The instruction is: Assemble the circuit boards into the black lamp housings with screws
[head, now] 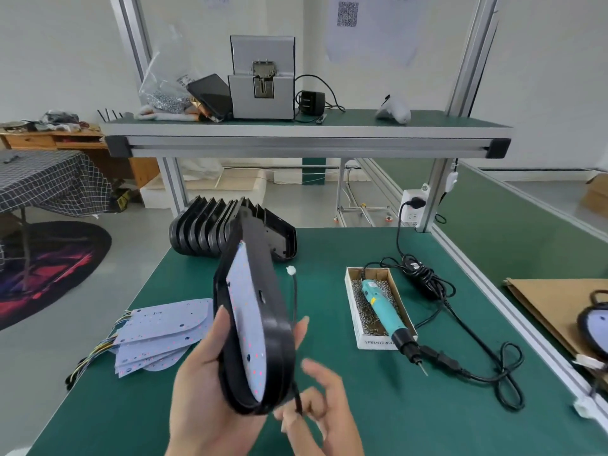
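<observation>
Left hand (210,383) grips a black lamp housing (263,311) tilted on edge above the green table (362,406), thumb and fingertips wrapped round its rim, a pale circuit board (245,311) seated inside. Right hand (316,409), motion-blurred, pinches the housing's black cable (295,301) near its lower end; exact finger placement unclear. Spare boards (158,334) lie to the left, stacked housings (210,230) sit partly hidden behind, and screwdriver (388,311) rests in the screw box (375,337).

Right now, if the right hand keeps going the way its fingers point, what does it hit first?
Most likely the black lamp housing that the left hand grips. The right hand sits just beside its lower end, fingers blurred but aimed up and left toward it, pinching the black cable. Depth is hard to judge.
</observation>
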Motion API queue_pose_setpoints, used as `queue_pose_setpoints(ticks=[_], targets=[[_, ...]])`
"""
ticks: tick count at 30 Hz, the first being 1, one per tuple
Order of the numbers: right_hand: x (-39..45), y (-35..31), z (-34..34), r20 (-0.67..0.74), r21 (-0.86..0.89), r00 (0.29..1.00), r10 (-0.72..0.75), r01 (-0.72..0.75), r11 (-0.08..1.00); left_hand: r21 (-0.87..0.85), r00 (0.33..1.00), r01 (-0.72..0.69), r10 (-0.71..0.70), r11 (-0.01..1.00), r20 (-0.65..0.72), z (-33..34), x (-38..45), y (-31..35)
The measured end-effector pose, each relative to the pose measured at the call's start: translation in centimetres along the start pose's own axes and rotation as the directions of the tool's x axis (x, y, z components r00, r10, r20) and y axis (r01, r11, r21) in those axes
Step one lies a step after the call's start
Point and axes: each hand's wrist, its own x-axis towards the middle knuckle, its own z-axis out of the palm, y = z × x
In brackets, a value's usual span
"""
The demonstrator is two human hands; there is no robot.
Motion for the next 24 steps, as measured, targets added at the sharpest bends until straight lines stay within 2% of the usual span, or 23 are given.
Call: queue_pose_setpoints(ticks=[1,3,4,6,8,10,12,13,14,15,17,19,20,22,24], targets=[[-1.0,-0.7,-0.2,-0.01,-0.101,0.996,-0.083,0.082,0.991,-0.014,0.999,-0.046,0.046,0.999,0.002,0.1,-0.1,0.7],[-2.7,1.7,-1.2,0.09,-0.273,0.985,-0.144,0.164,0.948,-0.031,0.995,-0.103,0.103,0.994,0.006,0.7,-0.4,2.3],[-2.0,1.6,-1.0,0.052,-0.293,0.965,-0.257,0.261,0.92,-0.05,0.995,-0.1,0.101,0.994,0.018,1.1,-0.5,3.0],[-1.0,2.1,-1.6,-0.019,-0.427,0.882,-0.47,0.418,0.802,-0.027,0.992,-0.116,0.117,0.993,0.038,1.5,-0.6,4.5],[0.1,3.1,-3.5,0.047,-0.552,0.779,-0.625,0.542,0.634,0.076,0.989,-0.138,0.133,0.988,0.069,2.2,-1.0,6.1],[1.7,3.0,-4.8,0.192,-0.622,0.724,-0.662,0.612,0.489,0.262,0.992,-0.112,0.095,0.959,0.078,2.4,-1.4,7.7],[3.1,1.5,-5.0,0.393,-0.684,0.713,-0.581,0.648,0.334,0.491,0.999,-0.025,0.006,0.871,0.04,1.9,-1.9,8.1],[4.0,0.3,-5.1,0.459,-0.7,0.694,-0.555,0.667,0.254,0.575,1.0,-0.009,0.011,0.818,0.0,1.5,-2.2,7.9],[4.8,-0.8,-4.8,0.506,-0.689,0.657,-0.559,0.698,0.195,0.638,0.999,-0.014,0.038,0.77,-0.024,1.2,-2.4,7.5],[5.5,-2.1,-4.7,0.529,-0.663,0.647,-0.549,0.719,0.208,0.679,0.996,-0.012,0.065,0.734,-0.053,1.2,-2.8,6.9],[6.8,-5.2,-4.5,0.556,-0.627,0.684,-0.473,0.718,0.302,0.781,0.989,-0.024,0.127,0.624,-0.071,0.9,-3.2,5.7],[8.5,-6.7,-4.2,0.595,-0.67,0.704,-0.389,0.701,0.243,0.868,0.97,-0.016,0.22,0.497,-0.108,0.2,-3.7,4.9],[9.0,-7.2,-4.1,0.577,-0.72,0.749,-0.326,0.655,0.23,0.887,0.951,0.005,0.272,0.463,-0.148,-0.3,-3.9,4.7],[9.9,-8.0,-4.0,0.489,-0.809,0.817,-0.306,0.556,0.189,0.898,0.927,0.009,0.333,0.439,-0.172,-1.1,-4.6,4.3],[10.3,-8.9,-4.1,0.424,-0.871,0.86,-0.285,0.473,0.131,0.9,0.938,-0.03,0.323,0.434,-0.124,-1.7,-5.0,4.2]])
